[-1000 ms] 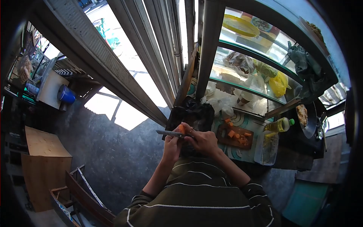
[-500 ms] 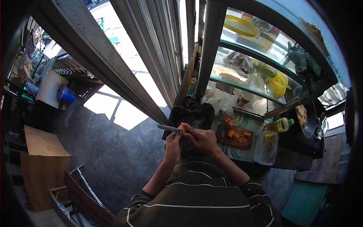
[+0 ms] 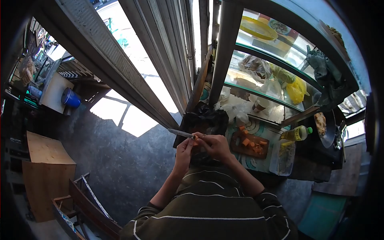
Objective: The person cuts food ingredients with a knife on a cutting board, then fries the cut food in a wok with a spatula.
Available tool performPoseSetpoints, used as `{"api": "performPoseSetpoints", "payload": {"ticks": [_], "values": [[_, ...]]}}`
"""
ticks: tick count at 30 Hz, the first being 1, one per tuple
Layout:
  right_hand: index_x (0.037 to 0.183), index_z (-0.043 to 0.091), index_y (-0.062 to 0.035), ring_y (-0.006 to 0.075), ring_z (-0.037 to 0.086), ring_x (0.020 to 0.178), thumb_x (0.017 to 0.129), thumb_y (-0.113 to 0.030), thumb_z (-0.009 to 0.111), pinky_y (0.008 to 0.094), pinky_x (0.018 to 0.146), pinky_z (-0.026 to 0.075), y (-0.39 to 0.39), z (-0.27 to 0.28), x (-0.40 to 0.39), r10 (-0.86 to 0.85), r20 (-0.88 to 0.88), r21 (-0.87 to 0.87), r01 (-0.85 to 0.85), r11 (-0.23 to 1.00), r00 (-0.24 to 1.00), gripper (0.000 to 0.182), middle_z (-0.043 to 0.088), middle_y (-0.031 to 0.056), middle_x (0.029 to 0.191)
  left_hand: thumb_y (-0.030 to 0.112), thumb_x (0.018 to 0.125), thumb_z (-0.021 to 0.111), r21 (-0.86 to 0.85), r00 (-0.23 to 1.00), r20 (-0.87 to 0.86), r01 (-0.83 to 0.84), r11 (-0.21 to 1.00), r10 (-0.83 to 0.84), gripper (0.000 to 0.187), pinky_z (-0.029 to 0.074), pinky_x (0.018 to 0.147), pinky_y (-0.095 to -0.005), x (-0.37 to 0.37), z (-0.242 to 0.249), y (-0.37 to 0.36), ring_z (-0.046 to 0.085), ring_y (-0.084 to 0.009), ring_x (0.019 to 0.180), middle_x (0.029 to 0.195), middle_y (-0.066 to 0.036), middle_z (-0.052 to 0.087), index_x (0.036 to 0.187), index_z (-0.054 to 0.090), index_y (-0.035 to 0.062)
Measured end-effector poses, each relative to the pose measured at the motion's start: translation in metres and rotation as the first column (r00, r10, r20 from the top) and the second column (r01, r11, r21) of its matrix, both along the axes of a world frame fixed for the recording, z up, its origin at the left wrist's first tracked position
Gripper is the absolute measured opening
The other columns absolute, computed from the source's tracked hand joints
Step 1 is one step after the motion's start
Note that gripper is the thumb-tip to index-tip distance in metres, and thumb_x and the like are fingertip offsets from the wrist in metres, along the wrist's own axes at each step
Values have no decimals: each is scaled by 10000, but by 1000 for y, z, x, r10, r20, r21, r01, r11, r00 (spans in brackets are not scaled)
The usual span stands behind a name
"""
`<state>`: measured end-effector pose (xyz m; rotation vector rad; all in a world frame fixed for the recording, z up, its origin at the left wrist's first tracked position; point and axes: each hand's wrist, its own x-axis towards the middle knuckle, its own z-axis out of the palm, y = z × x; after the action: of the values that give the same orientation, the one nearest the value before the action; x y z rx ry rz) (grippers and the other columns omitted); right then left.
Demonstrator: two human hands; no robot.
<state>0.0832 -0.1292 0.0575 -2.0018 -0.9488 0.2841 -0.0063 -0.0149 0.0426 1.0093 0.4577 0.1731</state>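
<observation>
In front of my chest, my left hand (image 3: pixel 183 154) is closed round a small piece of carrot (image 3: pixel 195 143), mostly covered by the fingers. My right hand (image 3: pixel 216 146) is closed on a knife (image 3: pixel 180 133); its handle is hidden, and the blade points left past my left fingertips. Both hands meet at the carrot, above a black plastic bag (image 3: pixel 206 118). To the right, orange carrot chunks (image 3: pixel 253 145) lie on a brown cutting board (image 3: pixel 240 149).
A clear plastic tub (image 3: pixel 282 160) and a bottle of yellow liquid (image 3: pixel 294 133) stand right of the board. Behind rises a glass display case (image 3: pixel 276 98) with bags inside. A pan (image 3: pixel 329 130) sits far right. Metal shutter panels (image 3: pixel 160 52) stand ahead; a wooden bench (image 3: pixel 90 208) is lower left.
The knife and carrot have shifted slightly, and less orange shows above my left fingertips. My right fingers have drawn in closer to the left hand. The view has moved a little.
</observation>
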Motion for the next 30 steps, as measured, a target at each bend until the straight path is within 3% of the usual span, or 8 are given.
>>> {"api": "performPoseSetpoints", "payload": {"ticks": [5, 7, 11, 13, 20, 22, 25, 30], "values": [[1046, 579, -143, 237, 600, 620, 827, -313, 480, 294, 534, 448, 3, -14, 2, 0, -111, 63, 7, 998, 994, 294, 621, 103, 740, 176, 896, 394, 18, 999, -5, 43, 999, -43, 271, 446, 748, -243, 1, -6, 6, 545, -103, 807, 928, -50, 565, 1048, 520, -11], [1109, 534, -108, 140, 575, 633, 857, -301, 451, 255, 551, 430, 9, -23, 1, 59, -477, 339, 121, 933, 877, 328, 622, 62, 793, 157, 886, 410, -255, 1000, 6, -8, 967, 10, 269, 444, 760, -254, 3, -1, 11, 543, -136, 858, 978, -75, 553, 1066, 506, -19], [1191, 451, -91, 85, 524, 692, 873, -295, 428, 228, 597, 421, -2, -16, 10, 88, -778, 160, 61, 985, 622, 379, 598, 33, 855, 140, 877, 416, -562, 997, 40, 76, 824, -65, 285, 442, 802, -276, -1, -16, 26, 540, -181, 911, 1031, -111, 536, 1094, 477, -34], [1284, 311, -88, 96, 446, 549, 888, -290, 396, 233, 543, 410, -5, -16, 7, 31, -700, 47, 3, 999, 713, 452, 582, 31, 783, 151, 880, 393, -462, 998, 8, 56, 885, -59, 308, 425, 844, -309, -1, -17, 23, 527, -188, 943, 1066, -110, 518, 1136, 438, -15], [1297, 284, -202, 284, 585, 639, 833, -363, 455, 356, 581, 443, -12, 1, -9, 73, -268, -31, -84, 996, 961, 520, 597, 142, 793, 151, 874, 421, -432, 999, 36, 40, 901, -28, 304, 452, 823, -345, 1, -20, 14, 541, -202, 925, 1063, -114, 531, 1130, 446, -10], [1305, 258, -249, 292, 547, 540, 827, -358, 457, 332, 514, 419, -12, -1, -14, 56, -46, -70, -59, 996, 997, 529, 550, 145, 620, 171, 878, 420, -578, 995, 96, 60, 814, -6, 310, 461, 795, -335, 2, -30, 16, 543, -192, 918, 1074, -100, 529, 1133, 446, -3], [1301, 264, -258, 310, 545, 544, 821, -372, 463, 367, 499, 407, -12, 4, -17, 64, 12, -254, -58, 965, 998, 532, 533, 138, 591, 206, 874, 438, -569, 1000, -12, 1, 822, -10, 313, 467, 768, -325, 9, -14, 7, 544, -175, 904, 1033, -83, 544, 1115, 469, 9], [1299, 261, -271, 319, 550, 551, 822, -370, 458, 386, 492, 411, -15, 2, -12, 65, 38, -201, -56, 978, 997, 526, 537, 144, 604, 233, 853, 481, -473, 992, 56, 128, 872, -115, 339, 478, 742, -301, 5, -21, 14, 549, -155, 878, 993, -73, 546, 1103, 476, 4]]}}
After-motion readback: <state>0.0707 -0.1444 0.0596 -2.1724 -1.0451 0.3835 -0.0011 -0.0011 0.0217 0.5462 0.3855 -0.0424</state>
